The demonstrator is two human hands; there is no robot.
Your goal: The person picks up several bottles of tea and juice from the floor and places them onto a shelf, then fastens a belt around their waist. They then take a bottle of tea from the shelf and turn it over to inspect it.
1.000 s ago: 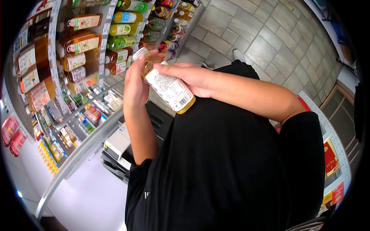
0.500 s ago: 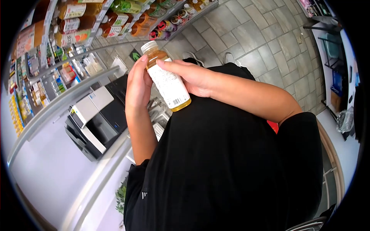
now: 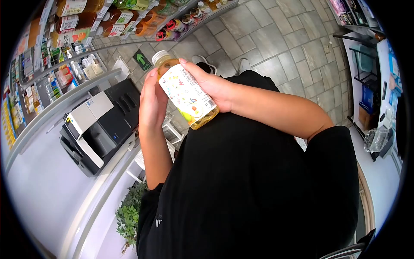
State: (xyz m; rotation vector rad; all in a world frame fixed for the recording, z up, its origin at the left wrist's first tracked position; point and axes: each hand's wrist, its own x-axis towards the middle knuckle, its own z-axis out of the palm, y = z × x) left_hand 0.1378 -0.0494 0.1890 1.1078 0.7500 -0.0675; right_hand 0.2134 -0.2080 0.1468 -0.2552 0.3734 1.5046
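Observation:
Between my two hands is a drink bottle (image 3: 186,91) with a white cap, yellowish liquid and a white label with small coloured pictures. It tilts, cap toward the upper left, in front of my black shirt. My left hand (image 3: 152,105) is closed against the bottle's left side, its thumb near the bottle's shoulder. On the other side my right hand (image 3: 213,90) grips the bottle, with the thumb up by the neck. The bottle hides most of the fingers of both hands.
Shelves of bottled drinks (image 3: 118,21) rise at the upper left. A black and white machine (image 3: 97,125) stands on the left beside a white counter (image 3: 39,185). A green plant (image 3: 129,213) is below it. Grey tiles (image 3: 276,39) cover the floor; a rack (image 3: 366,73) stands right.
The bottle has been turned about its length: the label's coloured pictures now face me, where dense text and a barcode showed before. Both hands stay on it. The view has shifted slightly.

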